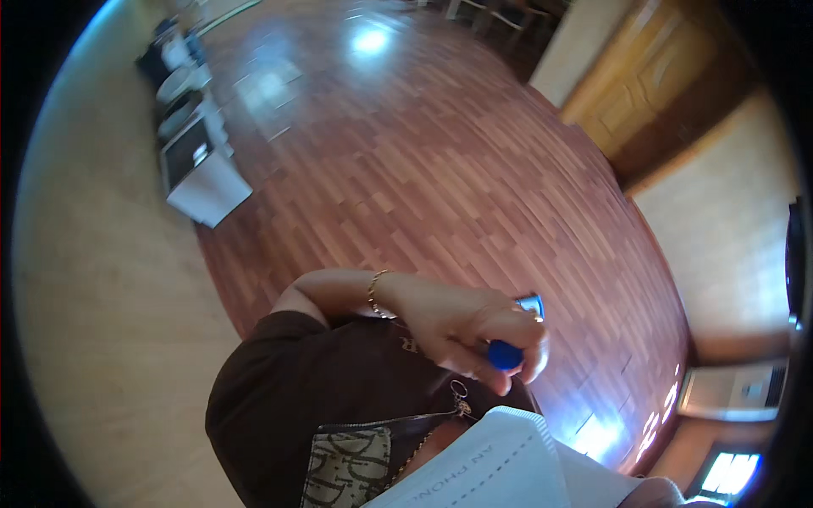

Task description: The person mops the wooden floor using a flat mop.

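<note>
Clearly, one hand [461, 326], probably the left, is curled tightly around a small blue object [506, 355] with a silvery end [531, 305], held in front of the chest over the wooden floor [440, 169]. It looks light, stiff and smooth, so a grip around its middle seems safest. Its long axis seems to run from lower left, blue end, up to the right. The other hand is not in view. A white paper [500, 466] lies below.

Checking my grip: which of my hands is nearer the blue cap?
Left. The left hand is closed around the blue cap at the chest; the right hand is out of view.
</note>
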Action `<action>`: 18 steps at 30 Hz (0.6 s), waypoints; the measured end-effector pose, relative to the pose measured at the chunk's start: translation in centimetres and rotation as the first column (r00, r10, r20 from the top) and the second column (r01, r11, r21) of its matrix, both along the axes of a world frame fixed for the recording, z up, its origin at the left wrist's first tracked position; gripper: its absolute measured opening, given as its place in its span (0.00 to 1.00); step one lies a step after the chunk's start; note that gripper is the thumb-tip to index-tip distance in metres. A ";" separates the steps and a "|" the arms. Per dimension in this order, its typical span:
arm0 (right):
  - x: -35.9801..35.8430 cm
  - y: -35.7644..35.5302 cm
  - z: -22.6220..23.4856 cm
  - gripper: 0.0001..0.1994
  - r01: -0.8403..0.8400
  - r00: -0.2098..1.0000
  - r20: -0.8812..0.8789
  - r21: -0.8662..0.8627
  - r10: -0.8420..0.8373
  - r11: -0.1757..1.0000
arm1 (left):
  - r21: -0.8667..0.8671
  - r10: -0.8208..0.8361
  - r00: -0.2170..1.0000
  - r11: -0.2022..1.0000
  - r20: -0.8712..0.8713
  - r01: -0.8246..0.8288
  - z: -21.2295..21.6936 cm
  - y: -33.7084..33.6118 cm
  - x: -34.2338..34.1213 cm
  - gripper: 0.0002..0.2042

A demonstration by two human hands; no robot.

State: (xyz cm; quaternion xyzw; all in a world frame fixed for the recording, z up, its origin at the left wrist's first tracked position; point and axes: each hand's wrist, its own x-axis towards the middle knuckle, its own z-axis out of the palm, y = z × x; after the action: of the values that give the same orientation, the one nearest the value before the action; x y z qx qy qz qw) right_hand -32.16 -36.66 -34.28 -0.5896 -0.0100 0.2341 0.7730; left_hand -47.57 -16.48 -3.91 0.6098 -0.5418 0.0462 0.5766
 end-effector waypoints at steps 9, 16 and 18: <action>0.4 7.9 0.1 0.07 -0.459 0.806 0.313 -0.205 0.502 0.864 | -0.095 0.310 0.950 0.948 0.045 -0.305 0.5 0.3 -2.9 0.09; -1.9 16.7 3.2 0.08 -0.591 0.502 0.551 -0.345 0.666 0.730 | -0.086 0.570 0.791 0.819 0.220 -0.567 2.3 2.9 -6.9 0.05; -2.6 19.1 3.8 0.08 -0.604 0.408 0.605 -0.383 0.684 0.699 | -0.096 0.636 0.701 0.759 0.322 -0.644 2.4 3.6 -7.4 0.04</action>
State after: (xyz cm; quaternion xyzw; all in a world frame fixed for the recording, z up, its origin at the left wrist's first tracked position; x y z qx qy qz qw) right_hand -34.80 -17.55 -30.49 -0.6202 -0.5205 0.2667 0.5228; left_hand -54.96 -12.85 -1.50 0.7496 -0.3865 0.3399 0.4162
